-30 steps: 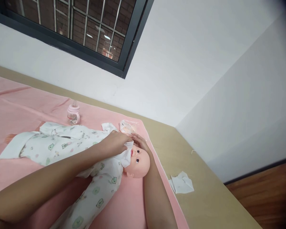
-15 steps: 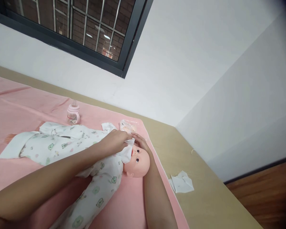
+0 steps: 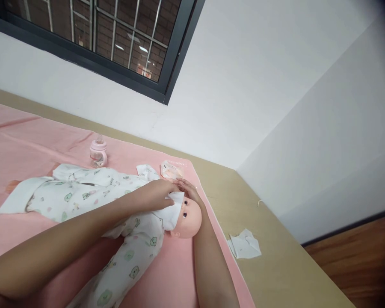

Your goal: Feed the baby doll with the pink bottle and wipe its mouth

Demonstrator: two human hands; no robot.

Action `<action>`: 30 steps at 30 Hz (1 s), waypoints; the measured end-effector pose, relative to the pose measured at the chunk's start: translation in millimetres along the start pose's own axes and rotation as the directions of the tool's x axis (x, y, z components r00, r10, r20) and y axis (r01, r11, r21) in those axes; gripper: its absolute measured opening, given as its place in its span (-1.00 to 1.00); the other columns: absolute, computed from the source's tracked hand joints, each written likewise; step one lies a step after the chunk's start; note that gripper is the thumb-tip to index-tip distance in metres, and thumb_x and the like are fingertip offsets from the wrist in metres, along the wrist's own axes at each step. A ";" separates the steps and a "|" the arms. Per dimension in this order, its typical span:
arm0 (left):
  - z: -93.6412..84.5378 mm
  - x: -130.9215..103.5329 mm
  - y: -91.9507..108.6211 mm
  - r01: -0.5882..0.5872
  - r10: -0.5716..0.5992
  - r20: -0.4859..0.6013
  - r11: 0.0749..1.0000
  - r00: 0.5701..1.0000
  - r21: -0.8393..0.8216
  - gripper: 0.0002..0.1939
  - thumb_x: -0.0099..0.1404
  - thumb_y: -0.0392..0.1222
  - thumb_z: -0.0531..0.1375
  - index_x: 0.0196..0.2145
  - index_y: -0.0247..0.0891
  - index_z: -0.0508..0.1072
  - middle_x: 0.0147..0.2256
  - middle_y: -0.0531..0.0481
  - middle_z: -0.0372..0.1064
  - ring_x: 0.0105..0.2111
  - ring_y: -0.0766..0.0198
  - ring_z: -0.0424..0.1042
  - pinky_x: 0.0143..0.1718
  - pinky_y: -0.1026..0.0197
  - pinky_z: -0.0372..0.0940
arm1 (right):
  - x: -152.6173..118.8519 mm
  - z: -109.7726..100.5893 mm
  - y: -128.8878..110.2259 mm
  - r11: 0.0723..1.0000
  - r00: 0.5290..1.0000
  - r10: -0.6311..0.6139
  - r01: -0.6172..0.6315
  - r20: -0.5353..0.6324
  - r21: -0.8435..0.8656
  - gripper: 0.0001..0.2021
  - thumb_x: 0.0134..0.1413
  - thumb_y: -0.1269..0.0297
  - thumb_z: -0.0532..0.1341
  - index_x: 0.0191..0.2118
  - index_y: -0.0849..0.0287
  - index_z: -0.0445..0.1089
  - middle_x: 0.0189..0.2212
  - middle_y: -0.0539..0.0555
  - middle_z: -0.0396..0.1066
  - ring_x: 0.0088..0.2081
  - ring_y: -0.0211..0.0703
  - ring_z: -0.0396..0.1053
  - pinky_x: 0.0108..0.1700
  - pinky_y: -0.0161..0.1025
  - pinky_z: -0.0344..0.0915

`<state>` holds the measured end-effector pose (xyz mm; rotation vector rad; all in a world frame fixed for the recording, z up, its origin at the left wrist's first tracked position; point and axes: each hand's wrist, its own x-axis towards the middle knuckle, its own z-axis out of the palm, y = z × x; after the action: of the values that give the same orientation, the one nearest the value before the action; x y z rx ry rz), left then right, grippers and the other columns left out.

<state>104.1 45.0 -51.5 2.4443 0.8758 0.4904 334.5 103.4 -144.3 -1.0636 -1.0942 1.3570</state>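
A baby doll (image 3: 190, 219) in white clothes with green prints (image 3: 96, 192) lies on its back on a pink mat (image 3: 25, 145), head to the right. My left hand (image 3: 162, 194) is closed on a white cloth (image 3: 175, 211) at the doll's chin; the cloth covers its mouth. Beyond the doll's head, my right hand (image 3: 189, 190) rests against its far side with fingers stretched out, the forearm passing right of the head. The fingertips of both hands nearly meet.
A pink baby bottle (image 3: 98, 153) stands behind the doll. Beside the doll's far sleeve lies a clear plastic packet (image 3: 170, 169). A crumpled white tissue (image 3: 245, 244) is on the wooden surface (image 3: 276, 261) at the right. A barred window (image 3: 115, 38) is above.
My left hand has shifted slightly down, and the white cloth has moved up over the doll's mouth. My right hand has hardly moved.
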 end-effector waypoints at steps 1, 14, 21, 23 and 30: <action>1.4 0.8 -1.6 0.002 -0.002 -0.016 1.000 1.000 0.005 -0.94 0.14 -0.30 0.07 -0.44 -0.24 0.34 -0.37 -0.01 0.43 -0.35 0.17 0.39 -0.42 0.23 0.12 | -0.4 0.3 0.1 1.000 1.000 -0.004 0.004 -0.001 0.001 -0.76 -0.12 0.26 0.32 -0.25 0.16 0.42 -0.28 0.09 0.52 -0.06 -0.02 0.43 0.10 -0.03 0.23; -7.3 1.6 -8.3 -0.012 0.010 -0.112 1.000 0.994 -0.012 -0.92 0.15 -0.29 0.07 -0.49 -0.23 0.31 -0.40 0.00 0.45 -0.35 0.15 0.41 -0.39 0.22 0.14 | -3.0 -1.7 -4.1 0.999 0.996 -0.033 0.035 0.081 -0.018 -0.68 -0.18 0.21 0.38 -0.21 0.10 0.44 -0.23 0.09 0.52 -0.04 -0.01 0.43 0.18 -0.01 0.19; -14.0 0.4 -6.8 -0.004 -0.027 -0.292 0.994 0.956 -0.107 -0.86 0.19 -0.25 0.05 -0.42 -0.23 0.41 -0.35 0.02 0.44 -0.33 0.17 0.40 -0.34 0.21 0.20 | -11.0 5.7 -53.6 0.990 0.963 -0.092 0.116 0.252 -0.082 -0.62 -0.10 0.10 0.36 -0.10 0.03 0.43 0.02 0.07 0.40 0.03 -0.04 0.37 0.14 -0.02 0.23; -14.8 0.7 -7.0 -0.050 0.007 -0.335 0.992 0.942 -0.120 -0.83 0.20 -0.26 0.04 -0.40 -0.23 0.44 -0.32 0.01 0.43 -0.28 0.17 0.40 -0.26 0.19 0.23 | -21.7 17.3 -77.6 0.963 0.935 -0.160 0.219 0.315 -0.160 -0.66 -0.03 0.13 0.34 -0.08 0.00 0.43 0.08 0.04 0.35 0.08 -0.05 0.33 0.17 -0.04 0.21; -17.5 -1.9 -6.1 -0.013 -0.037 -0.500 0.995 0.865 -0.097 -0.76 0.23 -0.20 0.08 -0.25 -0.10 0.55 0.03 0.00 0.27 0.10 0.04 0.16 0.14 -0.03 0.10 | -68.3 72.4 -125.5 0.686 0.827 -0.266 0.524 0.495 -0.506 -0.71 0.19 0.15 0.19 0.02 -0.07 0.41 0.14 0.03 0.29 0.18 -0.11 0.22 0.18 -0.07 0.22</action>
<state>91.2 53.6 -41.0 2.2482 1.0367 1.1740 290.9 35.9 -5.7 -0.9280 -2.0550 0.8495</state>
